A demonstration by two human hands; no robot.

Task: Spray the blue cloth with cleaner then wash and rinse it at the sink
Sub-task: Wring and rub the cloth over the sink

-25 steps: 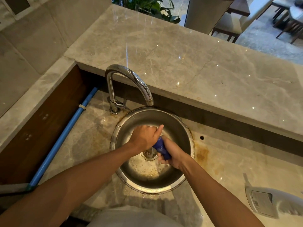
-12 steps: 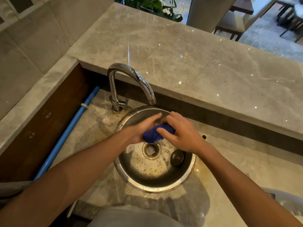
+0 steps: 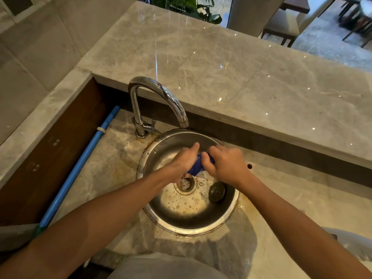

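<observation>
The blue cloth (image 3: pixel 198 166) is bunched into a small wad over the round steel sink (image 3: pixel 159 218), mostly hidden between my two hands. My left hand (image 3: pixel 184 160) grips its left side and my right hand (image 3: pixel 225 163) closes over its right side, the two hands pressed close together. They hover above the drain (image 3: pixel 185 184), below and in front of the chrome tap's spout (image 3: pixel 182 121). No water stream shows from the tap. Droplets lie on the sink floor.
A loose drain plug (image 3: pixel 217 191) lies in the basin right of the drain. A blue pipe (image 3: pixel 80 166) runs along the left wall. A raised marble counter (image 3: pixel 221 73) stands behind the sink. A white spray bottle (image 3: pixel 354 244) lies at the right edge.
My hands lifted from low in the basin toward the tap, then closed tighter around the cloth, squeezing it into a smaller wad.
</observation>
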